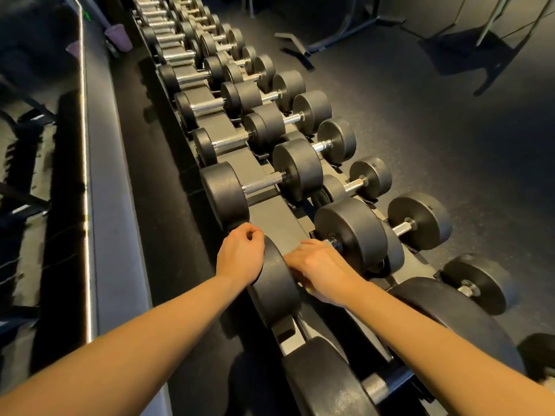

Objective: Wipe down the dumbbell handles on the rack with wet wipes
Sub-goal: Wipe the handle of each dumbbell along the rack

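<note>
Left hand is fisted, empty as far as shows, against the black round dumbbell head on the dark metal rack. Right hand is draped just right of that head, its grip unreadable. Probably mid-wipe, though no wipe shows. Next up is likely the chrome knurled handle beyond that head.

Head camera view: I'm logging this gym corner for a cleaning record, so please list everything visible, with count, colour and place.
dumbbells: well over a dozen, black ends with silver handles, in two rows along the rack
rack: one, dark grey, running from near to far
floor: dark speckled rubber, right of the rack
metal frame: one, dark, on the floor at the top right
purple cup: one, top left behind the rack
light strip: one, white, along the left ledge
left grip: bare hand, fingers curled, at a near dumbbell's end
right grip: bare hand, laid over that dumbbell's handle; no wipe visible
</note>
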`<act>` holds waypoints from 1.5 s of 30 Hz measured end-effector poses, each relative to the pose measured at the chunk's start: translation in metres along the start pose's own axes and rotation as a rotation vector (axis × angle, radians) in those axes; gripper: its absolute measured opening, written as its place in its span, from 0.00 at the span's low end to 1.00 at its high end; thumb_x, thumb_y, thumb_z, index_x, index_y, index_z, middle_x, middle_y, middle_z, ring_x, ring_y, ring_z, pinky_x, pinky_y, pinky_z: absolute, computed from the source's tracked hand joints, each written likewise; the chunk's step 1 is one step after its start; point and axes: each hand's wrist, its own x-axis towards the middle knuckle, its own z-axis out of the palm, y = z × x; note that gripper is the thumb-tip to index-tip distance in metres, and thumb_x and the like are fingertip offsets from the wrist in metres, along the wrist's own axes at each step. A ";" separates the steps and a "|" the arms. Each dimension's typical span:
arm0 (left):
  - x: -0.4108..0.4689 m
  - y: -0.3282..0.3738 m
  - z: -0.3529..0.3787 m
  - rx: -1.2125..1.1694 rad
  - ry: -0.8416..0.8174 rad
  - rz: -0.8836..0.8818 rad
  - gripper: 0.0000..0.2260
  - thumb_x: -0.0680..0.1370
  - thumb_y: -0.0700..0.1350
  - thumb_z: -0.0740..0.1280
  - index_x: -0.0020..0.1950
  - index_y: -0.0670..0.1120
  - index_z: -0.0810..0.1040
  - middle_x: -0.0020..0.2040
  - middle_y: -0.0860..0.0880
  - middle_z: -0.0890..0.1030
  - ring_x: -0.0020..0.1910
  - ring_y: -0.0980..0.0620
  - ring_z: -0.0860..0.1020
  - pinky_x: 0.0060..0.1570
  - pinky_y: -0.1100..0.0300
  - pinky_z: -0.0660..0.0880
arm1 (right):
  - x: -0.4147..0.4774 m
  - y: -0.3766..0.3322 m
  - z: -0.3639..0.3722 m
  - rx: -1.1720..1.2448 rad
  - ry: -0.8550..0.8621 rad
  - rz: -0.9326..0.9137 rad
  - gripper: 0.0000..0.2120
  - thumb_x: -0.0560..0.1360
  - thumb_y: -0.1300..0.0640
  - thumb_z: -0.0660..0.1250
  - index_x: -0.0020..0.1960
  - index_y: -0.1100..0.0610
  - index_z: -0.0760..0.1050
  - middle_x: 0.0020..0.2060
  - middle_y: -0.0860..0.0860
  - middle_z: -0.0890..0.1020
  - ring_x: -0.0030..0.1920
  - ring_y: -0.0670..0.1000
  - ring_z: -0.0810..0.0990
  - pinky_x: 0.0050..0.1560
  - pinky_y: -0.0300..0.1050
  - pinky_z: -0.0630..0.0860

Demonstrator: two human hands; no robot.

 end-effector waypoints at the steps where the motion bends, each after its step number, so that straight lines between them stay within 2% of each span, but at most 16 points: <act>1: 0.000 0.000 0.000 0.001 -0.003 0.002 0.10 0.86 0.48 0.59 0.58 0.49 0.80 0.50 0.53 0.80 0.46 0.57 0.76 0.41 0.68 0.68 | -0.007 0.000 0.002 -0.038 0.039 -0.017 0.13 0.72 0.51 0.75 0.55 0.47 0.81 0.52 0.44 0.84 0.56 0.47 0.79 0.64 0.47 0.74; 3: 0.001 -0.001 -0.001 0.000 -0.010 0.006 0.10 0.86 0.48 0.59 0.58 0.50 0.79 0.50 0.53 0.81 0.47 0.56 0.77 0.40 0.67 0.68 | -0.021 -0.007 0.007 -0.083 0.127 0.005 0.12 0.71 0.50 0.75 0.54 0.49 0.81 0.51 0.45 0.83 0.55 0.48 0.78 0.60 0.48 0.75; 5: 0.001 -0.001 -0.001 -0.002 -0.016 0.006 0.10 0.86 0.48 0.59 0.57 0.50 0.79 0.49 0.54 0.80 0.47 0.56 0.77 0.40 0.67 0.68 | -0.036 -0.016 0.014 0.112 0.271 0.291 0.05 0.76 0.50 0.70 0.49 0.50 0.79 0.45 0.45 0.82 0.48 0.47 0.79 0.52 0.46 0.77; 8: 0.002 -0.001 -0.001 0.000 -0.011 0.011 0.10 0.86 0.48 0.59 0.57 0.49 0.79 0.49 0.53 0.80 0.45 0.57 0.76 0.40 0.66 0.68 | -0.035 -0.012 0.024 1.119 0.368 1.063 0.07 0.79 0.58 0.66 0.47 0.59 0.81 0.35 0.51 0.82 0.35 0.51 0.80 0.43 0.55 0.82; 9: 0.001 -0.001 -0.001 -0.002 -0.011 0.014 0.10 0.86 0.48 0.59 0.57 0.48 0.80 0.49 0.52 0.81 0.45 0.56 0.76 0.40 0.66 0.69 | -0.029 -0.010 0.026 1.450 0.321 1.189 0.07 0.78 0.64 0.63 0.47 0.63 0.80 0.36 0.55 0.80 0.33 0.53 0.78 0.41 0.55 0.82; 11: 0.001 -0.001 -0.001 -0.008 -0.013 0.019 0.11 0.86 0.47 0.59 0.57 0.47 0.80 0.50 0.51 0.81 0.45 0.56 0.77 0.40 0.66 0.69 | -0.014 -0.013 0.024 1.754 0.195 1.228 0.11 0.75 0.71 0.59 0.44 0.62 0.78 0.37 0.58 0.76 0.32 0.55 0.74 0.36 0.49 0.81; 14: 0.003 -0.002 -0.001 -0.006 -0.015 0.016 0.11 0.86 0.48 0.59 0.57 0.47 0.80 0.50 0.51 0.81 0.45 0.57 0.77 0.40 0.66 0.69 | 0.002 -0.031 0.019 1.627 0.140 1.196 0.12 0.73 0.73 0.61 0.39 0.59 0.78 0.31 0.54 0.81 0.29 0.50 0.80 0.31 0.42 0.79; 18: 0.003 -0.003 0.000 -0.007 -0.017 0.011 0.10 0.86 0.48 0.59 0.57 0.48 0.80 0.49 0.52 0.81 0.45 0.57 0.76 0.40 0.66 0.69 | -0.009 -0.032 0.014 1.530 0.053 1.175 0.05 0.75 0.63 0.72 0.51 0.60 0.84 0.44 0.59 0.87 0.43 0.52 0.85 0.46 0.48 0.83; 23: 0.003 -0.003 -0.001 -0.018 -0.026 0.012 0.09 0.86 0.48 0.59 0.56 0.50 0.79 0.47 0.54 0.80 0.47 0.56 0.78 0.41 0.64 0.70 | -0.009 -0.009 0.010 1.607 0.550 1.338 0.06 0.81 0.55 0.69 0.50 0.58 0.79 0.44 0.55 0.86 0.41 0.50 0.85 0.39 0.44 0.83; 27: 0.002 -0.002 -0.001 -0.032 -0.025 0.014 0.09 0.86 0.48 0.59 0.56 0.50 0.79 0.48 0.53 0.81 0.47 0.56 0.78 0.41 0.65 0.70 | -0.008 -0.029 0.028 1.205 0.335 1.056 0.15 0.81 0.49 0.67 0.39 0.57 0.79 0.32 0.51 0.80 0.33 0.49 0.77 0.41 0.51 0.78; 29: 0.002 -0.001 -0.001 -0.030 -0.026 0.014 0.09 0.86 0.48 0.59 0.56 0.50 0.79 0.48 0.53 0.81 0.47 0.56 0.77 0.41 0.65 0.69 | -0.005 -0.038 0.038 0.961 0.194 0.904 0.23 0.80 0.48 0.67 0.28 0.53 0.70 0.24 0.47 0.72 0.28 0.48 0.70 0.36 0.48 0.70; 31: 0.002 -0.001 -0.001 -0.030 -0.029 0.017 0.09 0.86 0.48 0.59 0.55 0.51 0.78 0.47 0.54 0.80 0.47 0.56 0.77 0.41 0.65 0.69 | -0.006 -0.031 0.037 0.821 0.188 0.910 0.24 0.80 0.48 0.66 0.28 0.54 0.70 0.23 0.46 0.72 0.27 0.47 0.71 0.32 0.45 0.69; 35: 0.000 0.001 -0.001 -0.023 -0.023 0.019 0.08 0.86 0.47 0.59 0.55 0.51 0.78 0.47 0.55 0.79 0.45 0.58 0.76 0.40 0.66 0.68 | -0.009 -0.004 0.028 1.179 0.492 1.279 0.14 0.83 0.49 0.63 0.46 0.56 0.81 0.37 0.54 0.82 0.37 0.51 0.81 0.38 0.47 0.81; 37: 0.000 0.001 -0.001 -0.017 -0.021 0.019 0.09 0.86 0.47 0.59 0.55 0.50 0.78 0.48 0.53 0.80 0.45 0.58 0.76 0.40 0.66 0.68 | -0.008 -0.009 0.025 1.311 0.401 1.255 0.14 0.83 0.50 0.64 0.47 0.58 0.81 0.35 0.54 0.81 0.32 0.49 0.78 0.30 0.44 0.77; 40: 0.000 -0.001 -0.002 -0.025 -0.024 0.021 0.09 0.85 0.48 0.59 0.55 0.49 0.79 0.48 0.52 0.81 0.46 0.56 0.77 0.40 0.65 0.69 | -0.008 -0.028 0.025 1.264 0.040 1.052 0.13 0.80 0.52 0.68 0.40 0.57 0.79 0.30 0.52 0.79 0.26 0.47 0.75 0.26 0.41 0.73; 45: 0.000 -0.002 -0.002 -0.027 -0.031 0.020 0.09 0.85 0.48 0.59 0.53 0.49 0.79 0.46 0.52 0.81 0.46 0.53 0.78 0.39 0.63 0.70 | -0.001 -0.023 0.027 1.060 0.182 1.127 0.12 0.74 0.58 0.75 0.34 0.57 0.77 0.31 0.53 0.83 0.30 0.50 0.82 0.29 0.45 0.79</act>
